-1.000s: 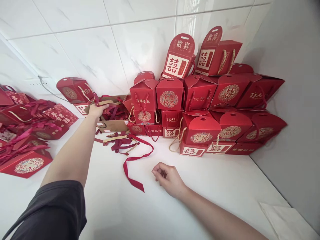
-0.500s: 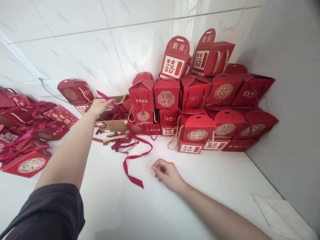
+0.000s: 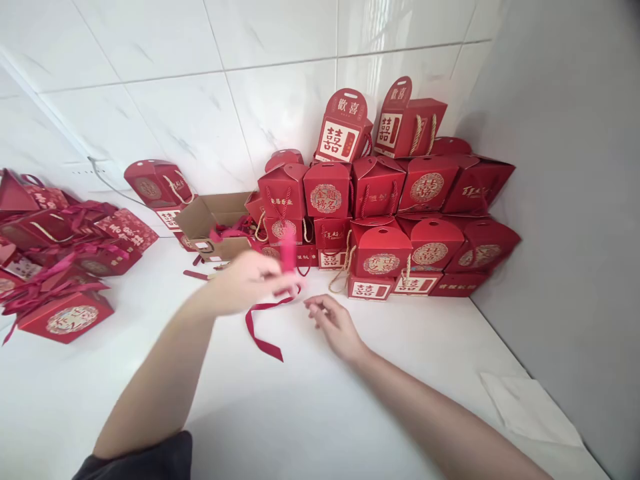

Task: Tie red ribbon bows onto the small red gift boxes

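My left hand (image 3: 250, 283), smeared by motion, is closed on a red ribbon (image 3: 289, 253) that sticks up from its fingers. Just to the right is my right hand (image 3: 337, 327), palm inward, its fingers loosely curled and slightly apart with nothing in them. A second red ribbon (image 3: 265, 343) lies curled on the white table between and below the hands. Behind my left hand stands an open cardboard box (image 3: 197, 217) with more red ribbons (image 3: 237, 229) inside. My left hand hides most of the loose pieces in front of the box.
Stacked red gift boxes (image 3: 383, 250) with rope handles stand along the tiled wall (image 3: 280, 100). Ribbon-tied red boxes (image 3: 70, 317) are heaped at the left. A grey panel (image 3: 540, 233) bounds the right side, with a white sheet (image 3: 530, 407) on the table beside it.
My left hand has come from over the cardboard box toward my right hand, bringing the red ribbon along. My right hand has stayed nearly in place, its fingers slightly more spread. The view has shifted a little.
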Action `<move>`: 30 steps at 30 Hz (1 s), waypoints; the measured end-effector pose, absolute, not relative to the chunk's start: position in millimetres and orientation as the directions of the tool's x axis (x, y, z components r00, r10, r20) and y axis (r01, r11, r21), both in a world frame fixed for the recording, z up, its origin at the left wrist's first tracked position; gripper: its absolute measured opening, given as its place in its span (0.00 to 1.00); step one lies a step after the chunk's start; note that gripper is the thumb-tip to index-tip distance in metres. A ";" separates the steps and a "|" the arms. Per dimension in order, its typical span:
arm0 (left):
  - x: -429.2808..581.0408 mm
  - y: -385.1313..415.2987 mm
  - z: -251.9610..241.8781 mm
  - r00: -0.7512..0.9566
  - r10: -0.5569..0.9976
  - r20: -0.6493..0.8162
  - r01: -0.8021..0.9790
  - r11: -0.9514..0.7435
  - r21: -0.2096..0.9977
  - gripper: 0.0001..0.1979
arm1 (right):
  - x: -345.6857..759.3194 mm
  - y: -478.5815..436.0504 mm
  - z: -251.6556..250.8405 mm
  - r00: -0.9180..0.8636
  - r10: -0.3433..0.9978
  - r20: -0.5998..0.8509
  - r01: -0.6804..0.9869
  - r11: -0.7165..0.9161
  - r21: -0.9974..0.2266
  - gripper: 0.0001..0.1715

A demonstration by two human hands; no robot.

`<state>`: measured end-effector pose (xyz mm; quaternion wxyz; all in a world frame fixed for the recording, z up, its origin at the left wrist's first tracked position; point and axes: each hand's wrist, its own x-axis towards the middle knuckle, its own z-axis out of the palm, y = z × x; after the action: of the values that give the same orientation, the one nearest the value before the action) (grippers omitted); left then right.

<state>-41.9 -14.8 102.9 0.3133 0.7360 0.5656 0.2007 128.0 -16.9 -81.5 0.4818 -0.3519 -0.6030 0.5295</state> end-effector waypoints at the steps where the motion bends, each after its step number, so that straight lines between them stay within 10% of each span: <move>1: -35.5 -18.6 89.7 0.420 0.887 -0.194 0.682 -0.167 0.712 0.17 | 134.4 -13.5 -72.1 -0.304 0.921 0.243 -0.122 0.216 -0.969 0.24; 5: -26.7 -8.5 49.8 0.477 0.857 -0.195 0.533 -0.105 0.840 0.19 | 161.3 -2.6 -30.0 -0.544 0.804 0.240 -0.171 0.174 -0.970 0.39; 9: -23.5 -3.0 40.3 0.462 0.869 -0.175 0.565 -0.136 0.814 0.19 | 171.4 -0.6 -0.7 -0.504 0.821 0.267 -0.004 0.307 -0.952 0.23; 17: -17.0 -22.7 50.9 0.503 0.844 -0.185 0.497 -0.108 0.861 0.18 | 208.6 9.0 33.8 -0.036 0.932 0.361 0.006 0.362 -0.932 0.15; 30: -29.0 -42.6 85.2 0.719 0.598 -0.354 0.576 -0.228 0.785 0.12 | 336.1 8.6 65.3 0.606 0.645 0.467 -0.132 0.660 -0.740 0.04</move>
<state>-29.0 -42.6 85.2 0.4958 0.7835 0.3744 0.0111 336.1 8.6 65.3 0.8292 -0.3394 -0.3773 0.2342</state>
